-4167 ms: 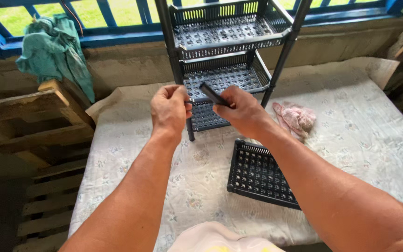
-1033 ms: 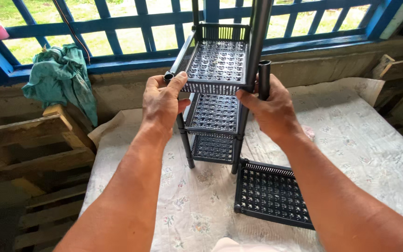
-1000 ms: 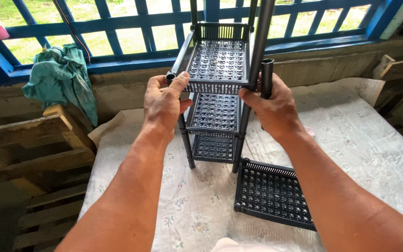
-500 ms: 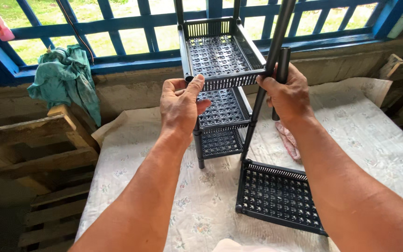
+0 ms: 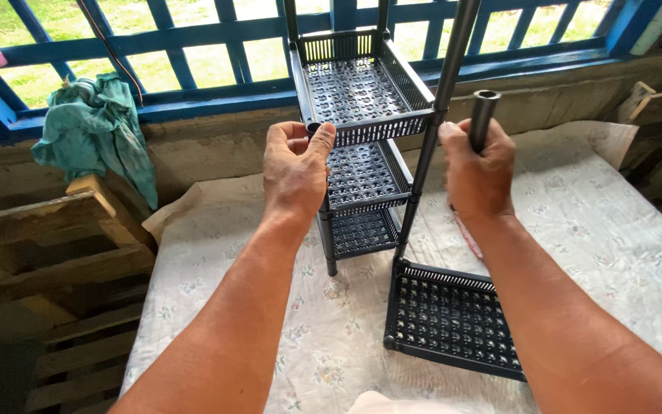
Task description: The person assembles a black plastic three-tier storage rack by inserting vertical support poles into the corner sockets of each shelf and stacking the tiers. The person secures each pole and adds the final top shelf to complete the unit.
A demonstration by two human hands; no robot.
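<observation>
Our left hand (image 5: 294, 165) pinches the front corner socket of the dark plastic shelf rack (image 5: 362, 100) standing on the bed (image 5: 591, 222). Our right hand (image 5: 478, 165) has its grip wrapped around a loose rack tube (image 5: 483, 115), upright beside the rack's post.

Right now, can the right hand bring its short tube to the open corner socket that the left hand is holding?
Probably yes: right hand holds the tube beside the rack; only the upright pole stands between.

Rack (image 5: 362, 107) top cut by upper edge; tube (image 5: 482, 119) lower part hidden in right hand (image 5: 478, 169).
</observation>
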